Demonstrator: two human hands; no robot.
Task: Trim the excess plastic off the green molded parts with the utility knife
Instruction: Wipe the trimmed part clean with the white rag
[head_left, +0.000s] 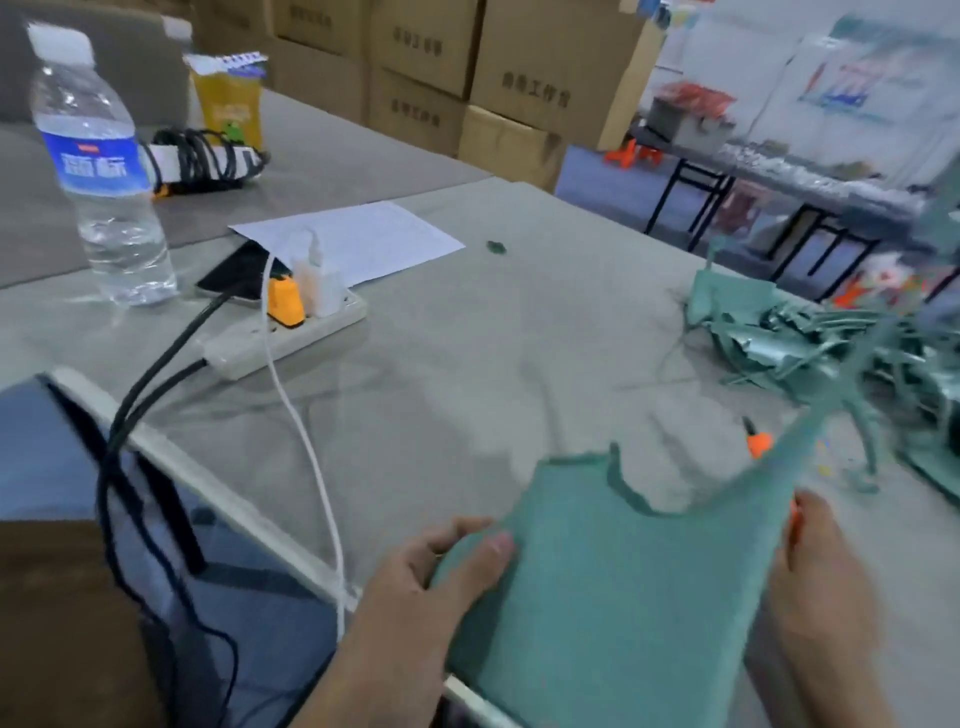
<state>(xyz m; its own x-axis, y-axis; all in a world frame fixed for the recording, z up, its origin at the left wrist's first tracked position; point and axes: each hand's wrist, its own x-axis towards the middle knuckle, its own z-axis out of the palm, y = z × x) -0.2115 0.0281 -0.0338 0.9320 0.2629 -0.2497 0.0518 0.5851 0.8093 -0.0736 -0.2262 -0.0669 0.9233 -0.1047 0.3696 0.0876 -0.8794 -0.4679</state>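
I log: one green molded part (613, 587), over the surface's (467, 364) near edge. Left hand (415, 597) pinches its left side, thumb on top. Right hand (826, 587) grips one orange utility knife (757, 446) behind it. One trimmings pile (810, 343). One bottle (98, 171), blue label unreadable.

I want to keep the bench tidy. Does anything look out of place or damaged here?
A small green scrap lies alone near the white paper, far from the trimmings pile at right. Nothing looks spilled.
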